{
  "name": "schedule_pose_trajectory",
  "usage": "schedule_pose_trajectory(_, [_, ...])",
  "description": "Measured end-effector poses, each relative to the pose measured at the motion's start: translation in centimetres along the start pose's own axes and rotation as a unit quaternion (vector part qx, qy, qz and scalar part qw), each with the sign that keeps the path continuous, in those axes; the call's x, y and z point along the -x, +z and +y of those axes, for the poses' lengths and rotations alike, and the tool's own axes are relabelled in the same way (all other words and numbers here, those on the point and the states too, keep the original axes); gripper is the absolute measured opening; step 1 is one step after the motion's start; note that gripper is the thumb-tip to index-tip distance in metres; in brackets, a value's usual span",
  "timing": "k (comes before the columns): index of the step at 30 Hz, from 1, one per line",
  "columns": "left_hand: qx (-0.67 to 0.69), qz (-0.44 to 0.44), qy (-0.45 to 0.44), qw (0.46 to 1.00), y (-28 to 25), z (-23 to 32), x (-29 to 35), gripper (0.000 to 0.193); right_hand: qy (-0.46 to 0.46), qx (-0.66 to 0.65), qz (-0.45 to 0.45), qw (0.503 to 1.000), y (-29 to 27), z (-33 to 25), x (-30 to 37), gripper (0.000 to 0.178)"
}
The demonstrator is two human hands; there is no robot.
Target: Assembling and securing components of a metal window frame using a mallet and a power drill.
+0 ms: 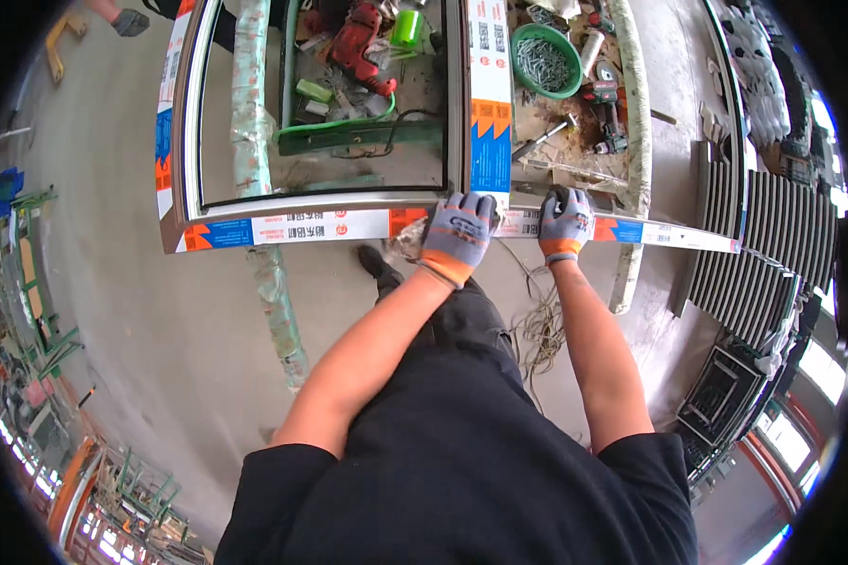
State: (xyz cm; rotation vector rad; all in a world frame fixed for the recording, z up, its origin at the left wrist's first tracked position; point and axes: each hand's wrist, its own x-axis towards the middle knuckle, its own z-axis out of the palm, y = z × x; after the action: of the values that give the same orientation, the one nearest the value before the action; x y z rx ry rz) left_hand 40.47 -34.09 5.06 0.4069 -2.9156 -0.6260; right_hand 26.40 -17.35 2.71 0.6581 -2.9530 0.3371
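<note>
A large window frame (297, 226), partly covered in white, blue and orange protective film, lies across wrapped support bars in front of me. My left hand (459, 235), in a grey glove with an orange cuff, is closed over its near rail beside the middle upright. Crumpled brownish material (408, 239) shows next to that hand; whether the hand holds it too cannot be made out. Farther right on the same rail, my right hand (566, 222), gloved alike, is closed with its fingers over the edge. The undersides of both grips are hidden.
Beneath the frame lie a red power tool (356, 47), a green bowl of screws (545, 62), a hammer (544, 137) and a cordless drill (609, 113). Tangled cord (544, 330) lies by my feet. Stacked grey profiles (758, 254) stand right. Another person's gloved hand (130, 22) shows far left.
</note>
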Motion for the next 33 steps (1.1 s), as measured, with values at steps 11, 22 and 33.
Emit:
schedule_pose_trajectory(11, [0.0, 0.023, -0.123, 0.992, 1.1, -0.7, 0.7, 0.064, 0.001, -0.038, -0.045, 0.998, -1.2, 0.3, -0.1, 0.018])
schedule_pose_trajectory(22, [0.002, 0.112, -0.288, 0.951, 2.2, -4.9, -15.7, 0.071, -0.07, -0.106, -0.039, 0.991, -1.4, 0.8, -0.2, 0.018])
schedule_pose_trajectory(33, [0.102, -0.128, -0.382, 0.909, -1.1, -2.2, -8.7, 0.092, -0.025, -0.1, -0.086, 0.991, -2.1, 0.8, -0.6, 0.018])
